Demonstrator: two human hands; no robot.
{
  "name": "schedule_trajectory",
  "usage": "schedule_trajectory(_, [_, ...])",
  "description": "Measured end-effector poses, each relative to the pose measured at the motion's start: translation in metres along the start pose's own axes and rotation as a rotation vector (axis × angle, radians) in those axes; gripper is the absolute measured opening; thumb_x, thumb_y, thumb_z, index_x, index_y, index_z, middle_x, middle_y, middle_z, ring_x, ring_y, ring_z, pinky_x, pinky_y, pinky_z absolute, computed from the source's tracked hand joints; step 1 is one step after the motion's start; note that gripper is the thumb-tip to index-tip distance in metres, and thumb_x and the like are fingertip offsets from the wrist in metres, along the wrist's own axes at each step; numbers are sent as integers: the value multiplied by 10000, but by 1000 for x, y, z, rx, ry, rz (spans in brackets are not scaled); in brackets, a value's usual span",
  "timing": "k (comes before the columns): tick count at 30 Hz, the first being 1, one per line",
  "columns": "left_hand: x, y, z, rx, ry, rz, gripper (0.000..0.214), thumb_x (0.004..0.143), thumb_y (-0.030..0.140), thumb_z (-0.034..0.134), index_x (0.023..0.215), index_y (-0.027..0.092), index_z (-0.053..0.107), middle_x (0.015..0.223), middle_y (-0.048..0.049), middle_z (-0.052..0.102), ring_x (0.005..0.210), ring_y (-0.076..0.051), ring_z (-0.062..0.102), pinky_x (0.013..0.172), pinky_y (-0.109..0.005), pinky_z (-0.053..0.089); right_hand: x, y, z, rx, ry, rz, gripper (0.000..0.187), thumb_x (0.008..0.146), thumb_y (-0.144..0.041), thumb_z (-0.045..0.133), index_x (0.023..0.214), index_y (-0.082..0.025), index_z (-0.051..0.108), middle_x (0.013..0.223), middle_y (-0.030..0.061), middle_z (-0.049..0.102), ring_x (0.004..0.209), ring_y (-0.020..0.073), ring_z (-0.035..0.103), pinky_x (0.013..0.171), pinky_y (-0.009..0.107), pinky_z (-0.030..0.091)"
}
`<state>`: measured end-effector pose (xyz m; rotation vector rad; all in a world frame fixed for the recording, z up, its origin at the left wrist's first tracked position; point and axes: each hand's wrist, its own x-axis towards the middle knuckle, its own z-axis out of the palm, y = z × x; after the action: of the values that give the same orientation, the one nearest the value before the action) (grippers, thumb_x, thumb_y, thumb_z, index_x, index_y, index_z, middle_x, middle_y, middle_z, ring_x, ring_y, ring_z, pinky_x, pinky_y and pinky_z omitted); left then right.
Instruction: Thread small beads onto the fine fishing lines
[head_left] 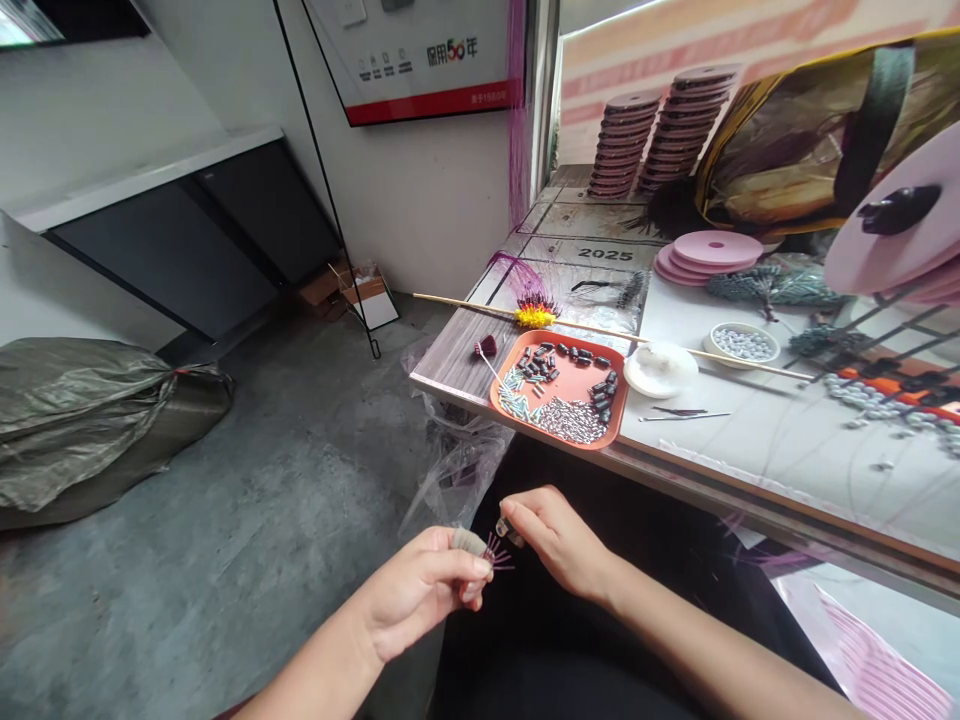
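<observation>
My left hand (431,580) pinches a small bundle of thin purple strands (498,556) between thumb and forefinger; the strands fan out toward the right. Pale tape (469,542) is wrapped around one of its fingertips. Close by, my right hand (555,540) is closed around what looks like a lighter (506,528), its metal end pointing at the strands. No flame can be seen. Both hands are above my dark-clothed lap, below the table edge. On the table in front of them lies an orange tray (559,442) with black barrel-shaped pieces, pale green tubes and small silvery beads.
A long thin stick (465,304) crosses the table behind the tray, by a yellow-and-purple bundle (535,312). To the right are a white round dish (660,370), tweezers (682,416), a bead bowl (742,345), pink discs (716,248) and stacked spools (622,145). Plastic film hangs at the table corner.
</observation>
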<state>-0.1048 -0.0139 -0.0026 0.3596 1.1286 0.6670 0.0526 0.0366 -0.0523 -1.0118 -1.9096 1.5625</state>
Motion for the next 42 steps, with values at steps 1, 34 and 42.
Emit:
schedule_trajectory(1, [0, 0, 0, 2, -2, -3, 71, 544, 107, 677, 532, 127, 610, 466, 19, 501, 471, -83, 410, 560, -256, 365, 0, 0, 0, 2, -9, -6, 430, 878, -399, 291, 501, -195, 252, 502, -49, 246, 472, 85, 234, 454, 234, 204])
schedule_trajectory(34, [9, 7, 5, 162, -62, -130, 82, 497, 121, 673, 497, 140, 593, 456, 32, 507, 474, -81, 416, 554, -244, 360, -7, 15, 5, 528, -186, 141, 538, 800, -580, 318, 425, -195, 339, 401, -50, 309, 403, 71, 267, 440, 238, 229])
schedule_trajectory(42, [14, 5, 1, 137, -46, -150, 89, 500, 111, 664, 487, 138, 581, 455, 33, 514, 473, -78, 418, 552, -242, 362, -5, 19, 10, 570, -178, 179, 527, 781, -607, 353, 449, -198, 326, 417, -62, 287, 410, 63, 229, 427, 237, 192])
